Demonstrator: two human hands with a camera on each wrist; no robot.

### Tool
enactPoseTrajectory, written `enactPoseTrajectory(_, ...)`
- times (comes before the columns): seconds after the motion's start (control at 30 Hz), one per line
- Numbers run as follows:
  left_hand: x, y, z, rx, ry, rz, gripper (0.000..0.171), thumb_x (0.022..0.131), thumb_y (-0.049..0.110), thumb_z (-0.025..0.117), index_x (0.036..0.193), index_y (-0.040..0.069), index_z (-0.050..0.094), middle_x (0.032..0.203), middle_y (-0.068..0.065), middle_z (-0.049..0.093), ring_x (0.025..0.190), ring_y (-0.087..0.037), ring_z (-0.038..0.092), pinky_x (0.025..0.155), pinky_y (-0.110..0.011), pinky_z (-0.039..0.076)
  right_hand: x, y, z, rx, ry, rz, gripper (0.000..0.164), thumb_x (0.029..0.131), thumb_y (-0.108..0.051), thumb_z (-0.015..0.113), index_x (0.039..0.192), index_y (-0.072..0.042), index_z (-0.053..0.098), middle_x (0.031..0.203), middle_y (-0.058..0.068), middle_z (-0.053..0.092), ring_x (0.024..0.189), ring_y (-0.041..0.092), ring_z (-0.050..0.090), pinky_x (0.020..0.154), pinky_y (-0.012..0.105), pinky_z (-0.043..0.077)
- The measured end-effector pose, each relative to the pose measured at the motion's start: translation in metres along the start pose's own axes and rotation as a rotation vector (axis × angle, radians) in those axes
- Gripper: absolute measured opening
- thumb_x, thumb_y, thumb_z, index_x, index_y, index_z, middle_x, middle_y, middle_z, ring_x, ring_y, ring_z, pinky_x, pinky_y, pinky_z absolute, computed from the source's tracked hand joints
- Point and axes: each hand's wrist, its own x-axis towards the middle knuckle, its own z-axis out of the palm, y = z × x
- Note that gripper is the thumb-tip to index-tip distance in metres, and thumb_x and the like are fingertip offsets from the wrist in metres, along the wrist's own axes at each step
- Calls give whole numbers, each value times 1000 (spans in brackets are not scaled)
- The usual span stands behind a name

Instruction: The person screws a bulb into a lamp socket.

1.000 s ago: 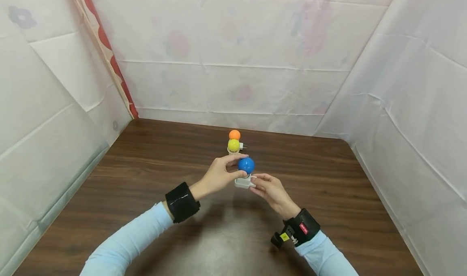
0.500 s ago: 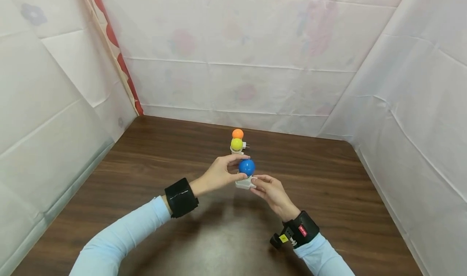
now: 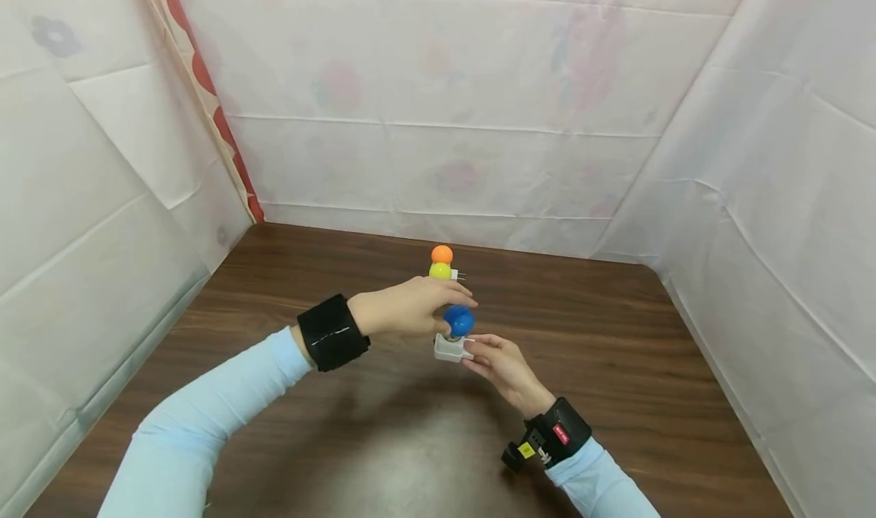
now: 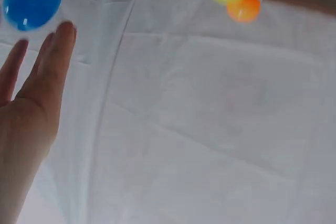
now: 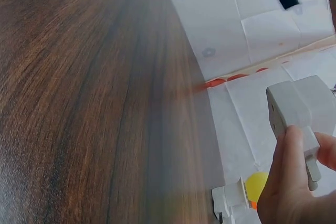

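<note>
A round blue light bulb (image 3: 459,321) sits upright in a white lamp socket (image 3: 449,349) above the table. With thumb and fingers, my right hand (image 3: 506,370) pinches the socket's narrow end; the right wrist view shows the white socket body (image 5: 302,103) close up. My left hand (image 3: 411,307) is beside and over the bulb, its thumb near the left side and its fingers reaching across the top. Seen from the left wrist, the fingers (image 4: 55,59) are fairly straight and spread, with the blue bulb (image 4: 32,1) just beyond their tips.
Behind my left hand stand a yellow bulb (image 3: 440,271) and an orange bulb (image 3: 442,254), with a white two-pin plug (image 3: 455,274) sticking out to the right. White patterned cloth (image 3: 438,122) encloses the brown wooden table (image 3: 328,442) at the back and sides.
My left hand has loosened from the blue bulb and turned, its wrist rising and its fingers now over the top. The right hand, still holding the socket, has shifted slightly left and nearer.
</note>
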Motion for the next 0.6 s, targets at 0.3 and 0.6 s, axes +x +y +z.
enactPoseTrajectory(0.3, 4, 11, -8, 112, -66, -56, 34, 83, 14, 67, 117, 11, 62, 113, 0, 63, 103, -13, 58, 94, -32, 47, 1, 0, 4, 27, 21, 20, 40, 86, -15, 65, 117, 6, 51, 108, 13, 55, 88, 16, 61, 84, 30, 52)
enactPoseTrajectory(0.6, 5, 10, -4, 175, -13, -40, 33, 80, 18, 71, 112, 11, 65, 105, 0, 67, 96, -13, 60, 91, -32, 49, 2, 0, 5, 37, 23, 23, 41, 85, -16, 66, 117, 5, 51, 110, 14, 56, 90, 17, 62, 90, 35, 48)
